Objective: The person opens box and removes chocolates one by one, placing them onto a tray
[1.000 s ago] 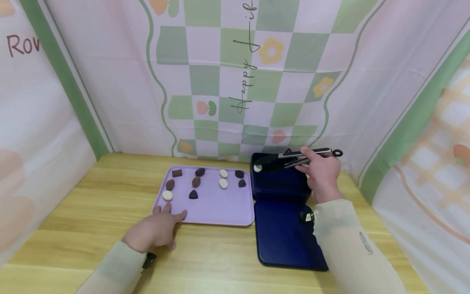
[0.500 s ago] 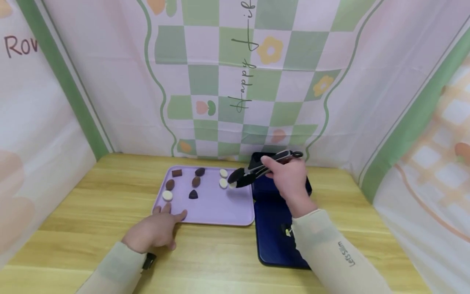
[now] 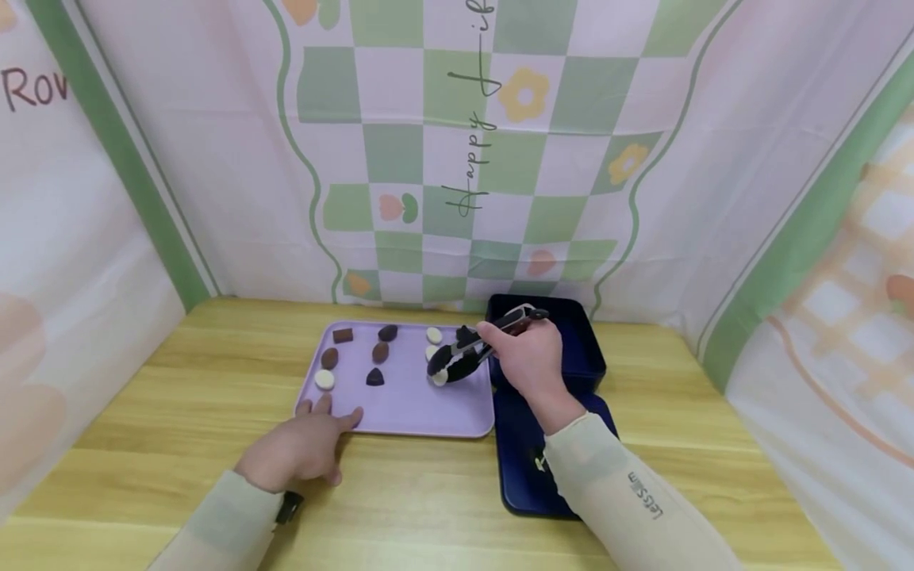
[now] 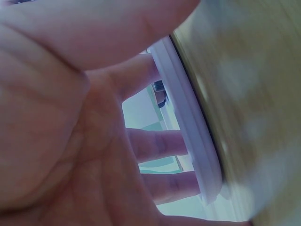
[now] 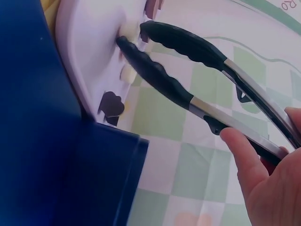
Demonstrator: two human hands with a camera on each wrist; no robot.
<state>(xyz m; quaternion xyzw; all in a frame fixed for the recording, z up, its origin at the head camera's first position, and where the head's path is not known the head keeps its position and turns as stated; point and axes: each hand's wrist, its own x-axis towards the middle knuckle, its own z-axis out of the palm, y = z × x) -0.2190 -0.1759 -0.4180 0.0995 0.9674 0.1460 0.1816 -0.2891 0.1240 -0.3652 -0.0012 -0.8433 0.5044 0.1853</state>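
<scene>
With curled fingers my right hand grips black-tipped metal tongs over the right half of a lilac tray. Between the tong tips is a white chocolate, low at the tray surface; whether the tips still press it I cannot tell. In the right wrist view the tongs straddle that white piece. Another white chocolate lies just behind, in the same column. My left hand rests spread fingers on the tray's front left edge; the left wrist view shows the fingers at the rim.
Brown, dark and white chocolates stand in columns on the tray, such as a dark triangular one. Right of the tray is a deep navy box, with its navy lid in front, partly under my right forearm. A patterned cloth hangs behind.
My right hand has moved left and down from over the navy box to the tray, carrying the white chocolate in the tongs. The left hand stays in place.
</scene>
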